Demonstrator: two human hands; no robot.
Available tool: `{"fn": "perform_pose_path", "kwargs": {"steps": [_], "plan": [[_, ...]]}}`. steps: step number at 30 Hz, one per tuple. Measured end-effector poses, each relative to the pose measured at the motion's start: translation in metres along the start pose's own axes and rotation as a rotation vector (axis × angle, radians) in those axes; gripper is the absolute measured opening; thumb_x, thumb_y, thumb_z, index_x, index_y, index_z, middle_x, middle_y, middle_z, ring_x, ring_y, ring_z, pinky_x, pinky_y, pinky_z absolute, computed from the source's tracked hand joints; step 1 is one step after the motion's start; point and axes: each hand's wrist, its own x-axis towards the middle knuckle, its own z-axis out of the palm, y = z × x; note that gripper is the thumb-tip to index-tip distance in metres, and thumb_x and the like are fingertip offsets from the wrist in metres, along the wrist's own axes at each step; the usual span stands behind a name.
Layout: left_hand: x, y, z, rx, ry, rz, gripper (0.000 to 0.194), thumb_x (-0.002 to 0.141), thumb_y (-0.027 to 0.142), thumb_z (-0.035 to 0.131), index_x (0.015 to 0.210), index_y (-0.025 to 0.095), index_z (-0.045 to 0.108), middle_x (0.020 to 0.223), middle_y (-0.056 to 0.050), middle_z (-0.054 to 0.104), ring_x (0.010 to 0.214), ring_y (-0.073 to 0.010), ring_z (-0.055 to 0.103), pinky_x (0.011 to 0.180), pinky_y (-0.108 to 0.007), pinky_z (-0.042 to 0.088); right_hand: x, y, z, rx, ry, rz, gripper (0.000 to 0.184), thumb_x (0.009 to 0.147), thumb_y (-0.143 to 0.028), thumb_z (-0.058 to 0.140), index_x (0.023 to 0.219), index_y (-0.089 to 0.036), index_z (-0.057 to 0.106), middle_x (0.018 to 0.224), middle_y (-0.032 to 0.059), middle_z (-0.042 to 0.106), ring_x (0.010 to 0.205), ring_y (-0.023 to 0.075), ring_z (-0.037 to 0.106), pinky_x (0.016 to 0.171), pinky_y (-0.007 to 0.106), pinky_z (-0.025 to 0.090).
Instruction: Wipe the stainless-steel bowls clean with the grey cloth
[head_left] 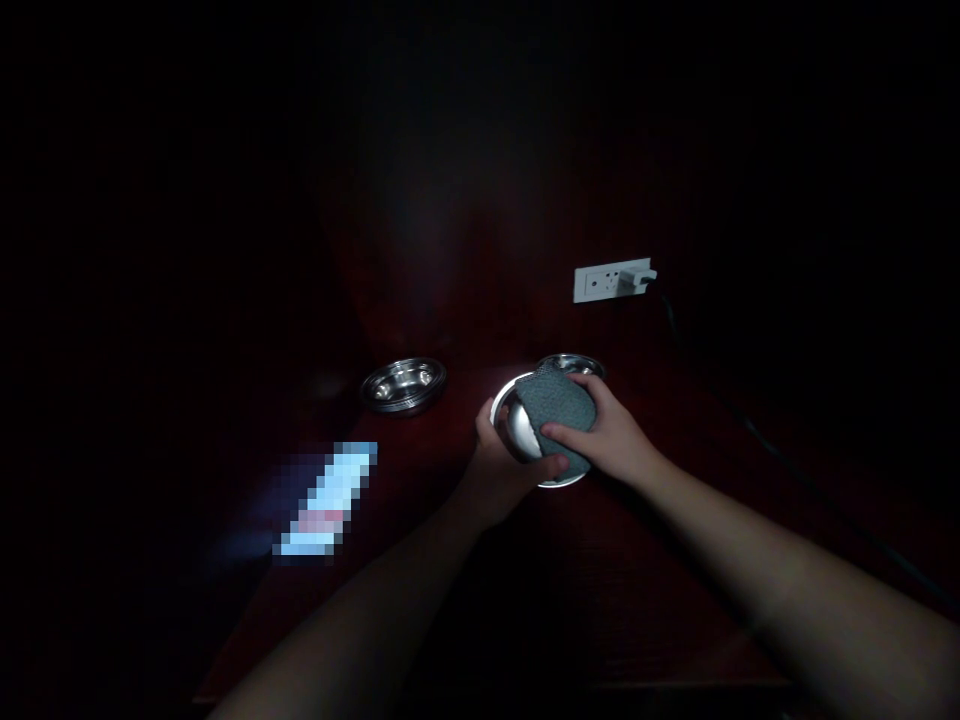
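One shiny bowl (520, 432) near the far edge of the table (600, 590), with left hand (499, 480) tight on its rim and right hand (616, 440) tight on the green cloth (559, 405). Hold firm, press flat and go gently round the curve.

The bowl (519, 428) is smooth, glossy metal; the cloth (559, 415) on it looks matt and rough-textured.
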Motion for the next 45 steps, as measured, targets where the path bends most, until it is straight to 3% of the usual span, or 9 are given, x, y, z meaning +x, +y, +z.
{"fn": "perform_pose_path", "kwargs": {"steps": [6,12,18,24,28,31,36,39,45], "plan": [[0.0,0.0,0.002,0.07,-0.004,0.034,0.121,0.052,0.033,0.085,0.142,0.02,0.006,0.146,-0.018,0.032,0.133,-0.032,0.034,0.109,-0.047,0.029,0.0,-0.001,0.001,-0.04,0.009,-0.017,0.073,0.06,-0.049,0.077,0.121,-0.021,0.047,0.119,0.0107,0.057,0.108,0.0291,0.056,0.093,0.045,0.044],[-0.002,0.007,0.001,0.081,-0.048,0.025,0.125,0.052,0.034,0.085,0.142,0.02,0.0,0.147,-0.022,0.028,0.136,-0.0348,0.029,0.11,-0.052,0.023,0.002,0.002,0.001,0.027,-0.016,0.073,0.073,0.06,-0.05,0.076,0.12,-0.022,0.049,0.116,0.0103,0.059,0.104,0.0285,0.058,0.09,0.045,0.047],[-0.005,0.011,0.002,0.071,-0.085,0.07,0.128,0.051,0.031,0.085,0.143,0.02,-0.004,0.147,-0.022,0.028,0.135,-0.0315,0.031,0.11,-0.049,0.025,0.003,0.005,0.0,0.085,-0.006,0.1,0.07,0.059,-0.049,0.077,0.118,-0.022,0.049,0.118,0.0104,0.059,0.106,0.0298,0.059,0.089,0.046,0.048],[-0.004,0.011,0.002,0.037,-0.071,0.081,0.122,0.052,0.026,0.085,0.143,0.019,0.003,0.145,-0.021,0.033,0.133,-0.0316,0.035,0.11,-0.049,0.023,0.007,0.01,0.001,0.234,-0.039,0.158,0.065,0.06,-0.048,0.077,0.114,-0.022,0.052,0.11,0.0087,0.063,0.101,0.0285,0.061,0.088,0.047,0.049],[0.003,0.003,0.002,-0.247,-0.08,0.06,0.108,0.064,0.029,0.078,0.143,0.021,0.005,0.144,-0.017,0.036,0.13,-0.0285,0.04,0.108,-0.046,0.029,0.009,0.011,0.002,0.404,-0.063,0.227,0.056,0.061,-0.047,0.077,0.106,-0.021,0.056,0.098,0.0074,0.066,0.088,0.0262,0.065,0.08,0.044,0.053],[0.008,0.0,0.004,-0.408,-0.019,0.024,0.092,0.068,0.03,0.074,0.141,0.02,0.018,0.14,-0.014,0.043,0.129,-0.0275,0.042,0.107,-0.043,0.031,0.009,0.01,0.001,0.446,-0.062,0.216,0.055,0.061,-0.047,0.076,0.105,-0.021,0.056,0.095,0.0062,0.067,0.084,0.0252,0.066,0.077,0.043,0.054],[0.007,0.009,0.005,-0.343,-0.064,0.002,0.065,0.071,0.032,0.071,0.126,0.016,0.041,0.122,-0.011,0.057,0.118,-0.0284,0.051,0.1,-0.044,0.038,0.007,0.009,-0.001,0.409,-0.094,0.147,0.051,0.066,-0.048,0.072,0.107,-0.022,0.054,0.096,0.005,0.066,0.084,0.0242,0.065,0.077,0.041,0.054],[0.004,0.015,0.003,-0.277,-0.046,0.028,0.064,0.067,0.029,0.074,0.122,0.016,0.043,0.113,-0.01,0.061,0.11,-0.0269,0.055,0.096,-0.044,0.041,0.005,0.008,-0.002,0.397,-0.125,0.127,0.05,0.07,-0.047,0.069,0.11,-0.022,0.053,0.097,0.0051,0.065,0.085,0.0239,0.064,0.077,0.04,0.053],[0.004,0.016,0.0,-0.266,-0.051,0.068,0.065,0.065,0.026,0.077,0.121,0.016,0.045,0.118,-0.012,0.06,0.112,-0.029,0.056,0.095,-0.045,0.042,0.002,0.004,-0.005,0.36,-0.168,0.073,0.049,0.071,-0.047,0.069,0.111,-0.022,0.052,0.093,0.0044,0.063,0.081,0.023,0.062,0.075,0.039,0.052]]}}
